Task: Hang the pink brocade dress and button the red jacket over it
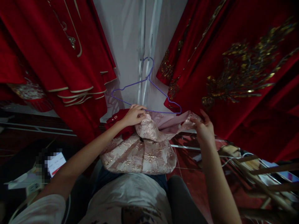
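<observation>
A pale pink brocade garment [140,155] with a metallic sheen lies over my lap, its upper part lifted and spread between my hands. My left hand [134,115] is closed on the garment's edge, close to the lower bar of a purple wire hanger [130,84]. At the other end, my right hand [203,128] pinches the brocade between thumb and fingers. The hanger's hook overlaps a pale vertical strip in front of me; whether the garment is attached to the hanger is unclear. Red fabric [118,119] with small ornaments sits beneath my left wrist.
Long red garments [81,62] with pale trim hang on the left. More red garments [233,81] with gold sequin work hang on the right. A phone-like lit screen [56,164] is at lower left. Wooden bars [263,193] and clutter stand at lower right.
</observation>
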The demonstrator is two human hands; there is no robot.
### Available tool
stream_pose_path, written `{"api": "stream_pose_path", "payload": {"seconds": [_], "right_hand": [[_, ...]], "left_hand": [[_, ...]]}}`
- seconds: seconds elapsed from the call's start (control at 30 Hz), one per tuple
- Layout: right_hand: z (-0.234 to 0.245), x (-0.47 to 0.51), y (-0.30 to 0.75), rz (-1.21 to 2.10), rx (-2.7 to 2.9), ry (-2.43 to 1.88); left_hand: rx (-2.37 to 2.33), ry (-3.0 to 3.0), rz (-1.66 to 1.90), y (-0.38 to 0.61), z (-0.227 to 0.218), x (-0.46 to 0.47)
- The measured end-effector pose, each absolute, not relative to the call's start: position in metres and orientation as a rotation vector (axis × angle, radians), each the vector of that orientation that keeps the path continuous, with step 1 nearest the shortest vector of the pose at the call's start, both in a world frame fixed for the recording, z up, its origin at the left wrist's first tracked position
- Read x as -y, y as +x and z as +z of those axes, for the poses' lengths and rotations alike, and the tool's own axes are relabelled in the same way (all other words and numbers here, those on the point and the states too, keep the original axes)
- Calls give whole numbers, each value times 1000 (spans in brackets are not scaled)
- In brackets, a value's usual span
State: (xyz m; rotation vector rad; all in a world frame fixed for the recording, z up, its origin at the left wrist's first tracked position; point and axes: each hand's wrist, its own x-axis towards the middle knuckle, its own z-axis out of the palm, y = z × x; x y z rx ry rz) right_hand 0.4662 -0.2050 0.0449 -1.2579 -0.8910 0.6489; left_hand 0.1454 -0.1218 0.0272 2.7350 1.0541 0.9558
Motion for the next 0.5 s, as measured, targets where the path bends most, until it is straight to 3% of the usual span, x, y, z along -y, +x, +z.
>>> {"api": "stream_pose_path", "payload": {"seconds": [0.2,0.5], "right_hand": [[46,196,462,561,997,-1206],[108,155,419,108,1829,-1082]], "left_hand": [[-999,2739,957,146,26,120],[-954,2631,942,152,33,127]]}}
